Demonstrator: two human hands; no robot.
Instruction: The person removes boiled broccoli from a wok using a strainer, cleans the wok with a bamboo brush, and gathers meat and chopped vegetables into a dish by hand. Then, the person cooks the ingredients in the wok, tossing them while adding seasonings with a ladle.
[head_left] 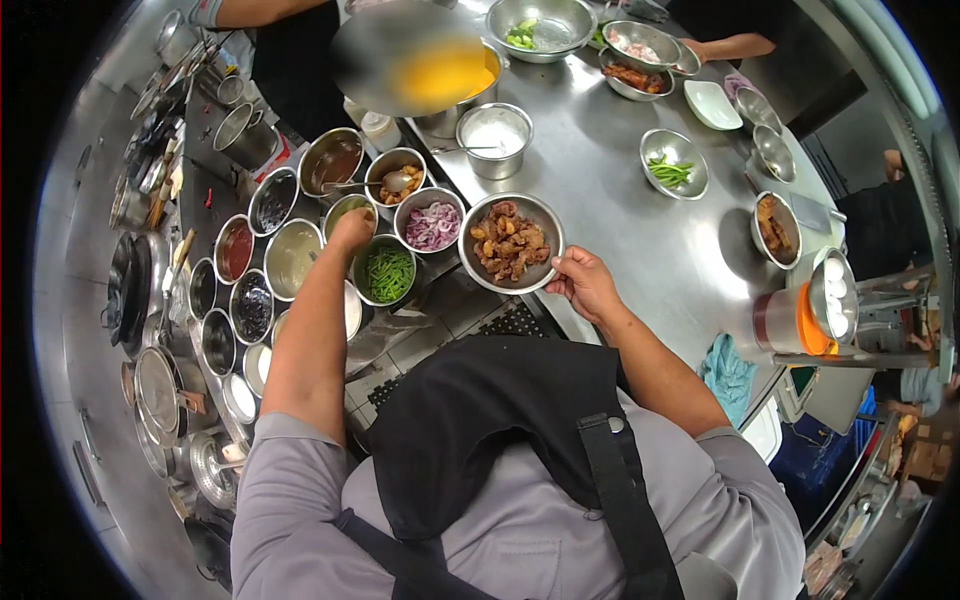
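Observation:
My right hand [588,284] pinches the rim of a round metal bowl [553,225], thumb on top. Browned chunks of fried meat [510,243] lie in the bowl, which is held at the near-left edge of the steel counter. My left hand [352,231] reaches down into a small metal pot [347,203]; its fingers are curled, and their tips and anything in them are hidden. Close to that hand are a pot of chopped green vegetable [388,274], a pot of sliced purple onion [433,226] and a pot of brown pieces with a ladle [396,181].
Several sauce pots [235,248] crowd the left side. On the steel counter [590,200] stand a pot of white powder [495,135] and a bowl of green pods [674,165]. Across it, another person's hand [695,50] is by some bowls. A blurred metal bowl [375,60] is at the top.

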